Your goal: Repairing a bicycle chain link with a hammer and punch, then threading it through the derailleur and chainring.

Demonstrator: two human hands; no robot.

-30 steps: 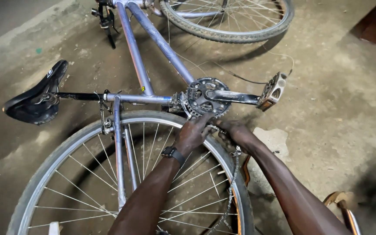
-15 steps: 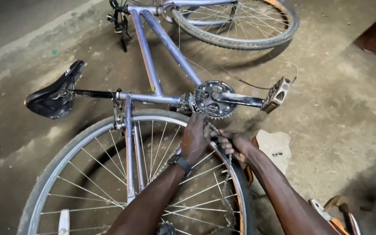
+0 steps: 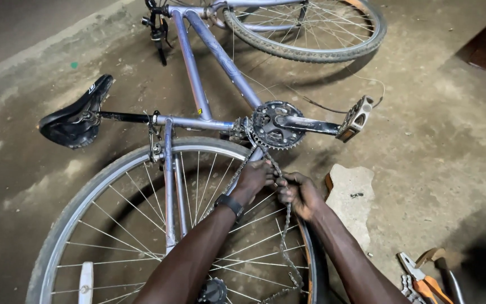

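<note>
1. Lying on its side on concrete floor (image 3: 451,129): purple bicycle (image 3: 198,73).
2. Left hand (image 3: 252,179) and right hand (image 3: 299,194), both clenched on slack chain (image 3: 284,225), just near of chainring (image 3: 271,125), over rear wheel (image 3: 113,225).
3. Near right: orange-handled pliers (image 3: 420,276).

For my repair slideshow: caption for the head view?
Both hands, left hand and right hand, grip a bicycle chain below the chainring.

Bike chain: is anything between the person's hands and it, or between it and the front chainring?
Nothing visible. Both the left hand and the right hand already pinch the chain over the rear wheel. From their grip the chain runs straight up to the chainring, with no other object across that short stretch.
</note>
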